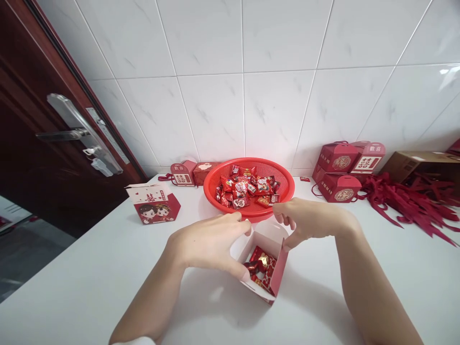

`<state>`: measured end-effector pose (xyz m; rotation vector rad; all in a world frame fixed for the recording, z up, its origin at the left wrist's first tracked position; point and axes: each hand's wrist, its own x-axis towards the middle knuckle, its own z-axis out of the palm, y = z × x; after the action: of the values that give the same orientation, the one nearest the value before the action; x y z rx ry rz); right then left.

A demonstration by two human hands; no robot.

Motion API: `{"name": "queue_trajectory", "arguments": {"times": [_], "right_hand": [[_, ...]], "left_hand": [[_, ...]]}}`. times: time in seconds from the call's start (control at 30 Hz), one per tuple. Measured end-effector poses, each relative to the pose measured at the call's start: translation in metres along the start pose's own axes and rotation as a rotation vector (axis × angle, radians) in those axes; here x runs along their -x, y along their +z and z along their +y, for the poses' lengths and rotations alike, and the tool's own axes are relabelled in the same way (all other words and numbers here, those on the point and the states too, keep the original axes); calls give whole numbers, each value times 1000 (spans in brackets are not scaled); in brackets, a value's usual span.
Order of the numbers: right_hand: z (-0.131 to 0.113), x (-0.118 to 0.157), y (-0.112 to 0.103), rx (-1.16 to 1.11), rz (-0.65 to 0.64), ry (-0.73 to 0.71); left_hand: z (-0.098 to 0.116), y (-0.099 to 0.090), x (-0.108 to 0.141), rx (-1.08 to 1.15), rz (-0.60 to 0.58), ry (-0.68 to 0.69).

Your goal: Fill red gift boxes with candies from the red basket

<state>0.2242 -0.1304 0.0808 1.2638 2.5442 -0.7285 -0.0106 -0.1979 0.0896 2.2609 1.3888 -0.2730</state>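
Note:
An open red box with white inner flaps stands on the white table, with red-wrapped candies inside. My left hand is at the box's left side, thumb on the near left flap and fingers apart. At the right, my right hand has its thumb against the box's right wall, its fingers curled but apart from the thumb. Just beyond the box is a red mesh basket holding many wrapped candies.
A box with cartoon figures stands at the left. Small red boxes line the tiled wall. Stacked red boxes, red ribbons and a cardboard box are at the right. A dark door is at the far left.

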Motion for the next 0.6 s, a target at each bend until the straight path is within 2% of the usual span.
{"name": "queue_trajectory", "arguments": {"times": [0.27,0.33,0.5,0.6], "right_hand": [[-15,-11,7,67,32,59],[-18,-14,10,113,42,50],[-23,-22,15,150,10,15],[-26,-25,16,155,11,-6]], "left_hand": [[6,-3,0,-35,0,0],[8,-3,-2,-28,-6,50],[10,-2,-12,73,-65,282],[8,0,-19,103,-106,301]]}}
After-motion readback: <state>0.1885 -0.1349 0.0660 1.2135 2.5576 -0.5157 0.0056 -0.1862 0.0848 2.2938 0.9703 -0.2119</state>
